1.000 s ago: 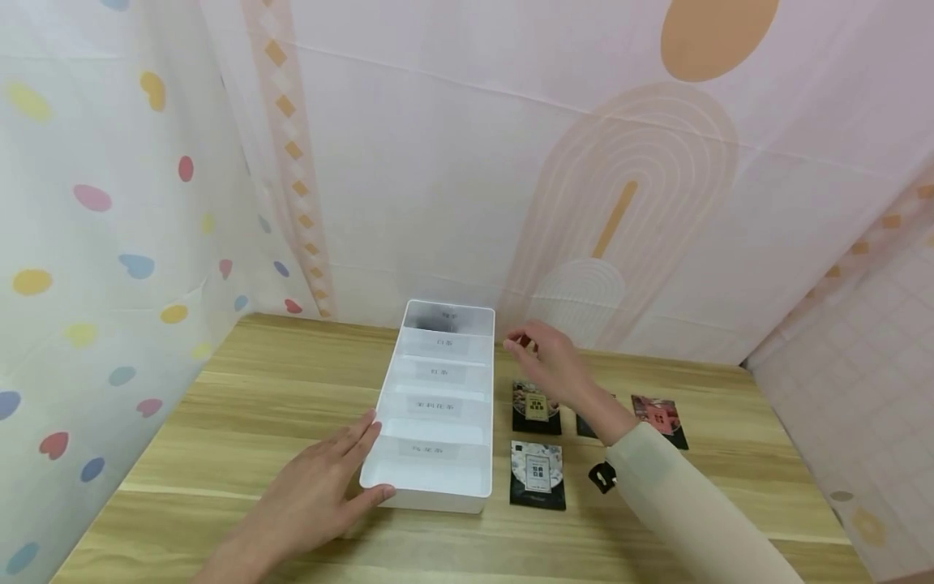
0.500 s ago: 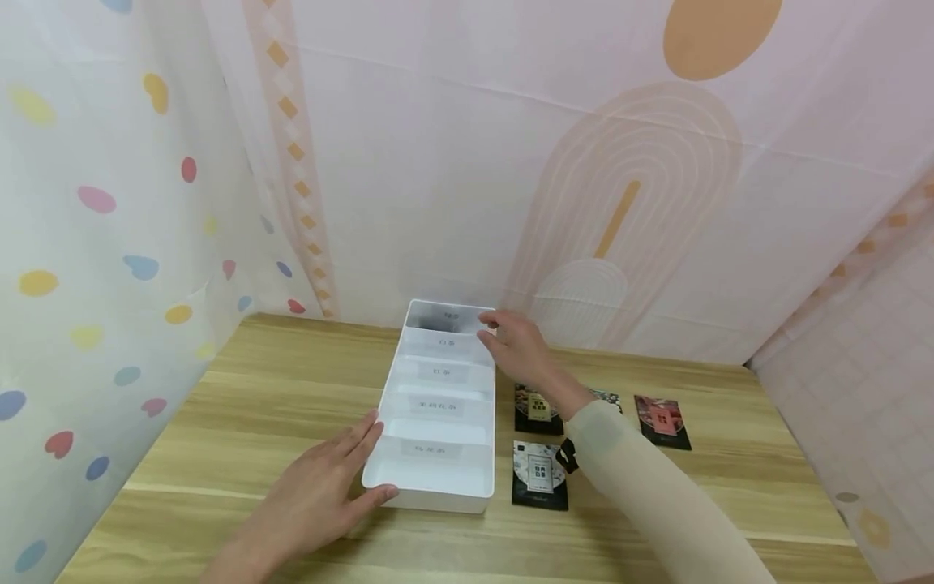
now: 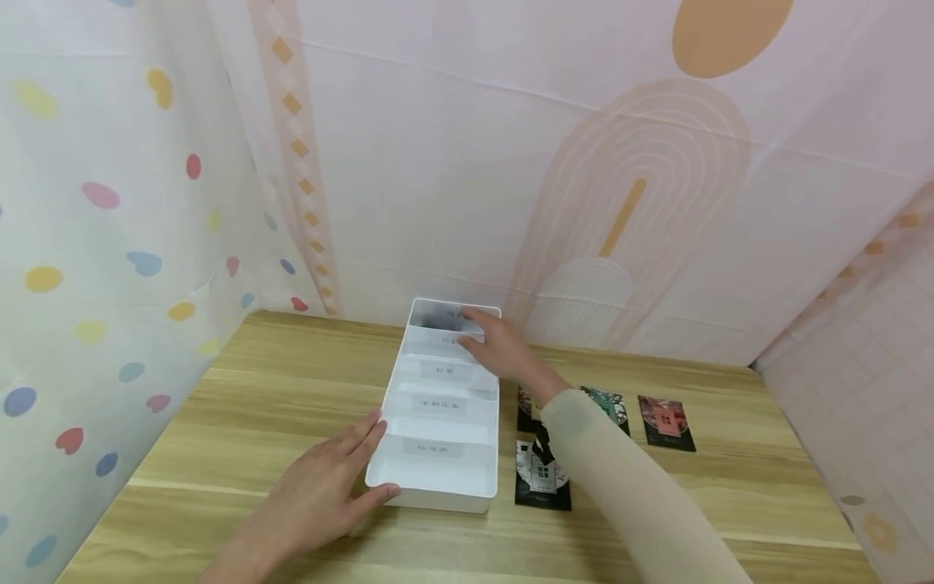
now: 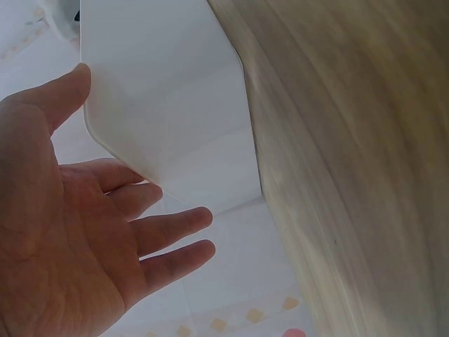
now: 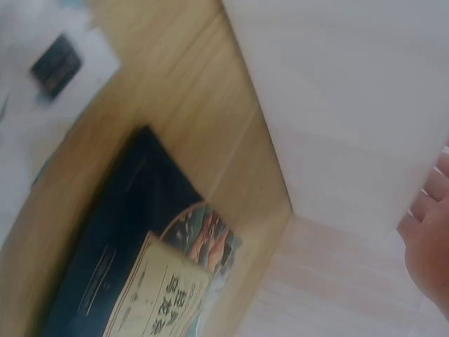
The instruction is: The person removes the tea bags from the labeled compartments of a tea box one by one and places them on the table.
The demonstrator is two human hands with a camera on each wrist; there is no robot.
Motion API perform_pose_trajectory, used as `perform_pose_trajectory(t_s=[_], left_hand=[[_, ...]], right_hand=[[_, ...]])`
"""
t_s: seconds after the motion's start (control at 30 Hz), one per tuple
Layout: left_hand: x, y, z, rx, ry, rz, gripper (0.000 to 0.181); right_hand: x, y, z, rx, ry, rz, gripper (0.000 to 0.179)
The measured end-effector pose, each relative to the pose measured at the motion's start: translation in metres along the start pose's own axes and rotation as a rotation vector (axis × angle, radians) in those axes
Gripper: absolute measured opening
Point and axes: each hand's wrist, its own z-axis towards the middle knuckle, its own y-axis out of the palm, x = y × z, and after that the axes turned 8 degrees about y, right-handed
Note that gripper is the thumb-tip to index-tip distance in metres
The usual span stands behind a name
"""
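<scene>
A long white divided box (image 3: 438, 500) with labelled compartments stands on the wooden table. My left hand (image 3: 314, 487) rests against its near left corner, thumb at the near end and fingers along the side. In the left wrist view those fingers (image 4: 175, 232) are spread and fairly straight. My right hand (image 3: 499, 345) reaches over the box's right rim at the far compartments, thumb and forefinger apart with nothing showing between them. A dark patch shows in the farthest compartment. In the right wrist view, only part of the hand shows, beside the box wall (image 5: 351, 105).
Right of the box lie flat dark packets: a white-patterned one (image 3: 543, 487), a yellow-labelled one (image 5: 158, 295) partly hidden by the right arm, a green one (image 3: 613, 408) and a red one (image 3: 667, 422). A curtain (image 3: 409, 162) hangs behind the table.
My right hand has moved left from beside the box to over its far compartments. The right sleeve now overlaps the nearer packets. My left hand stays at the box corner.
</scene>
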Motion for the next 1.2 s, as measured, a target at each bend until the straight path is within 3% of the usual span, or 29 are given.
perform_pose_trajectory(t_s=[0.33, 0.57, 1.0, 1.2], left_hand=[[0.001, 0.000, -0.001, -0.006, 0.010, 0.010, 0.080], [0.001, 0.000, -0.002, -0.003, 0.006, 0.008, 0.081], [0.000, 0.000, -0.002, 0.004, 0.007, 0.017, 0.081], [0.001, -0.001, -0.001, 0.010, 0.002, 0.022, 0.080]], right_hand=[[-0.004, 0.010, 0.010, -0.036, 0.028, -0.054, 0.047], [-0.004, 0.013, 0.016, -0.022, -0.022, -0.091, 0.026], [-0.007, 0.011, 0.017, 0.017, -0.013, -0.040, 0.015], [-0.007, 0.007, 0.020, 0.037, 0.053, 0.051, 0.012]])
